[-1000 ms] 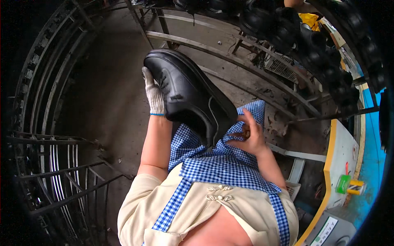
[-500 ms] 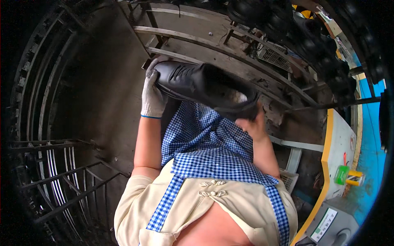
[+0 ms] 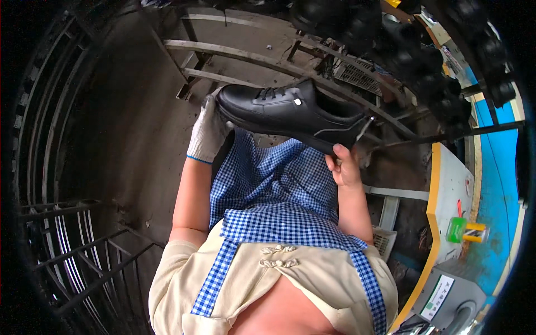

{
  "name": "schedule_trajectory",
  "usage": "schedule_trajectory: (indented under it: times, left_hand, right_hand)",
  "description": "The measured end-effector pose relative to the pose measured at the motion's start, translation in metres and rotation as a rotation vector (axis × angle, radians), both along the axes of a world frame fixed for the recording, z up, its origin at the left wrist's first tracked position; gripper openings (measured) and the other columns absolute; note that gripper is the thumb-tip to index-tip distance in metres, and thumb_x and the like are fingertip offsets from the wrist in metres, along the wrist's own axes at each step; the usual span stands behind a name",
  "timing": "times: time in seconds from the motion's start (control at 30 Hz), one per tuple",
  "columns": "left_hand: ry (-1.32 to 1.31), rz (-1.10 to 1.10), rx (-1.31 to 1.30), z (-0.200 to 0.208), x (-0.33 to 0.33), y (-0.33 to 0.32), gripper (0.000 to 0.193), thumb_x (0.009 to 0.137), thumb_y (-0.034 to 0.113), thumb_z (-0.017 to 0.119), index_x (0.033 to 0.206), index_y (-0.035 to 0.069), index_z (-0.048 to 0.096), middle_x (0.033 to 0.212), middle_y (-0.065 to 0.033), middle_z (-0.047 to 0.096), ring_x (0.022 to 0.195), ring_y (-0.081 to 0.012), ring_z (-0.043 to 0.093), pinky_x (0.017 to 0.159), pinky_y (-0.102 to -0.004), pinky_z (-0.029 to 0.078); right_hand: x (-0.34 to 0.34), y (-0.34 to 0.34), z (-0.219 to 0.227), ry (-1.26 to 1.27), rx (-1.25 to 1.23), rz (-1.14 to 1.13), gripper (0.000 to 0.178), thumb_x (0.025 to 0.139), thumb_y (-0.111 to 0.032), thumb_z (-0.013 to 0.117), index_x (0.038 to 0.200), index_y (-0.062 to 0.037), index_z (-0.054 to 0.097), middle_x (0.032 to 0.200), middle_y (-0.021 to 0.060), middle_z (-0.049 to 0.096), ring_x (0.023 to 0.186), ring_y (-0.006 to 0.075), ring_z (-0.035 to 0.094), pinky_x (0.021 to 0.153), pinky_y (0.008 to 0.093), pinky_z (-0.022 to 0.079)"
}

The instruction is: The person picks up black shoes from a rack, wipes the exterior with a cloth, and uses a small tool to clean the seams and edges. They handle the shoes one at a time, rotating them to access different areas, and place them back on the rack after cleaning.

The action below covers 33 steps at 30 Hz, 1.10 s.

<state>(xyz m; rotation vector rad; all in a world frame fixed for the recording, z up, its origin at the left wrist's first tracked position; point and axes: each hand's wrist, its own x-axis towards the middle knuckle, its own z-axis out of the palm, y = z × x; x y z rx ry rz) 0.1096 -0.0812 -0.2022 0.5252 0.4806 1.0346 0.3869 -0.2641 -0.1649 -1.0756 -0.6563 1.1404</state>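
A black lace-up leather shoe [image 3: 279, 114] is held up in front of my apron, its side turned to me and its opening facing up and away. My left hand [image 3: 207, 131], in a white knit glove with a darkened fingertip, grips the toe. At the heel end, my bare right hand [image 3: 347, 166] is closed with the thumb against the sole edge; some of its fingers are hidden behind the heel. A small white spot [image 3: 297, 102] shows on the shoe's side. Along the heel runs a thin pale strip [image 3: 365, 128] whose kind I cannot make out.
Metal rack rails [image 3: 240, 54] cross beyond the shoe, with a plastic crate [image 3: 357, 77] behind them. Rows of dark shoes [image 3: 413, 61] hang over the upper right. A yellow-edged white panel [image 3: 446, 195], a blue surface and a grey box [image 3: 452, 296] stand at right. Black metal frames [image 3: 95, 257] are at left.
The shoe has rolled so its side and sole edge now face me, where its top and inside showed before. My right hand has shifted under the heel. The left still holds the toe.
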Motion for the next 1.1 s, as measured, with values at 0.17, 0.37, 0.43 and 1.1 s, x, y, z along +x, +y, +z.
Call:
schedule_trajectory:
  times: [0.17, 0.37, 0.43, 1.1]
  left_hand:
    - [-0.240, -0.076, -0.212, -0.051, -0.014, 0.028, 0.047, 0.103, 0.039, 0.041, 0.142, 0.012, 0.046, 0.135, -0.0040, 0.050, 0.118, -0.0191, 0.051, 0.102, -0.0367, 0.040]
    - [-0.005, 0.114, -0.230, -0.046, -0.006, 0.019, 0.051, 0.102, 0.043, 0.044, 0.142, 0.011, 0.046, 0.118, -0.0046, 0.055, 0.111, -0.0181, 0.052, 0.106, -0.0353, 0.037]
    - [-0.111, 0.097, -0.158, -0.066, -0.022, 0.026, 0.051, 0.100, 0.044, 0.048, 0.139, 0.011, 0.048, 0.109, -0.0026, 0.056, 0.101, -0.0172, 0.054, 0.099, -0.0344, 0.044]
    - [-0.021, 0.049, -0.077, -0.071, 0.004, 0.016, 0.050, 0.098, 0.041, 0.053, 0.140, 0.014, 0.047, 0.105, 0.0014, 0.059, 0.094, -0.0149, 0.057, 0.090, -0.0366, 0.049]
  right_hand:
    - [0.045, -0.040, 0.044, 0.018, 0.291, -0.292, 0.073, 0.072, -0.029, 0.077, 0.134, -0.0047, 0.047, 0.117, 0.0101, 0.060, 0.072, 0.0154, 0.060, 0.043, 0.0207, 0.044]
    - [0.130, -0.096, 0.162, -0.288, 0.970, -0.901, 0.054, 0.086, -0.052, 0.058, 0.114, -0.0069, 0.055, 0.081, 0.0051, 0.059, 0.042, 0.0109, 0.036, 0.039, 0.0203, 0.027]
    - [0.162, -0.109, 0.209, -0.235, 1.135, -1.012, 0.051, 0.091, -0.052, 0.052, 0.102, -0.0022, 0.054, 0.084, 0.0061, 0.059, 0.041, 0.0123, 0.038, 0.039, 0.0167, 0.026]
    - [0.363, -0.053, 0.496, -1.020, 0.291, -1.356, 0.085, 0.072, -0.055, 0.078, 0.126, 0.0039, 0.048, 0.099, 0.0155, 0.063, 0.055, 0.0160, 0.057, 0.048, 0.0316, 0.042]
